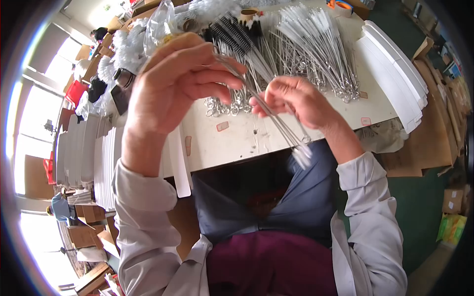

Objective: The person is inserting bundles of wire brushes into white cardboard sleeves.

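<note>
My left hand [173,84] is raised over the white table [232,143], fingers closed round the upper end of a thin bundle of wire-handled brushes [276,118]. A clear plastic bag [160,22] sticks up behind this hand. My right hand [296,101] grips the same bundle lower down, near the table's front edge. The white bristle tips [302,155] of the bundle hang past the edge over my lap. On the table behind my hands lie piles of wire brushes with ring ends [316,54] and a bunch of black-bristled brushes [232,32].
Stacks of flat white cards stand at the table's left [89,158] and right [395,69]. Brown cardboard sheets [434,128] lie on the right, with boxes on the green floor [419,207]. Tape rolls [340,6] sit at the far edge. Another person [98,34] is far left.
</note>
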`<state>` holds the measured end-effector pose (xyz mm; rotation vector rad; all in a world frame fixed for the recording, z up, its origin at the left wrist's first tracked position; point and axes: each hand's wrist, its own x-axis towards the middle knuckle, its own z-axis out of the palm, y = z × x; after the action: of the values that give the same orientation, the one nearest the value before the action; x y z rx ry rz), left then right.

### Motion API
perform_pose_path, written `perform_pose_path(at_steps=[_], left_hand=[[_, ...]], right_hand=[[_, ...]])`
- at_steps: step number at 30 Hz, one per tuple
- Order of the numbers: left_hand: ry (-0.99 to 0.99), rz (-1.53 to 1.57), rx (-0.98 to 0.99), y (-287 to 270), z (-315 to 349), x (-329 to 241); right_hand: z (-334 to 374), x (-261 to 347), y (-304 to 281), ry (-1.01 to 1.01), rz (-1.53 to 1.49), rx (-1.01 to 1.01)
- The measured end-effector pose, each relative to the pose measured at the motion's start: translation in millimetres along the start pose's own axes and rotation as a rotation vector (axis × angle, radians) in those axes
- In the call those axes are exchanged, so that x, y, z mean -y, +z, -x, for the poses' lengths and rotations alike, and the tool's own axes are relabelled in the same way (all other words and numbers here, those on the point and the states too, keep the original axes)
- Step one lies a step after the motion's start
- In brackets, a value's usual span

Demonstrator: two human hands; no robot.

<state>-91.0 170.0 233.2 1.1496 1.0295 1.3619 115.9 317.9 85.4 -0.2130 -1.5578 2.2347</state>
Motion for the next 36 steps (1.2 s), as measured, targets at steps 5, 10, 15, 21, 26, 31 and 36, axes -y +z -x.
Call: perform_pose_path(at_steps=[5, 10, 15, 21, 26, 31, 36], left_hand=[[-0.068, -0.048, -0.085, -13.3, 7.3, 33.3], [-0.122, -0.256, -0.233, -32.5, 27.5, 66.5], [-0.095, -0.395, -0.336, -45.9, 41.5, 102.5], [-0.022, -0.649, -0.434, -57.0, 63.0, 126.6], [0.161, -1.031, -0.477, -55.3, 83.6, 131.3], [0.499, -1.544, -0.079, -38.2, 117.4, 134.0], [0.347, -1.569, -0.487, -51.8, 153.3, 152.6]], right_hand=[[32.5, -27.3, 31.9, 0.171, -0.170, 0.058], [60.3, -50.4, 49.9, 0.311, -0.156, 0.017], [75.5, -72.3, 63.3, 0.406, -0.147, -0.059], [87.1, -86.5, 74.7, 0.384, 0.082, -0.110], [90.4, -95.8, 80.4, 0.365, 0.116, -0.092], [95.6, -101.4, 80.2, 0.423, 0.186, -0.131], [100.3, -108.3, 81.9, 0.380, 0.280, -0.158]])
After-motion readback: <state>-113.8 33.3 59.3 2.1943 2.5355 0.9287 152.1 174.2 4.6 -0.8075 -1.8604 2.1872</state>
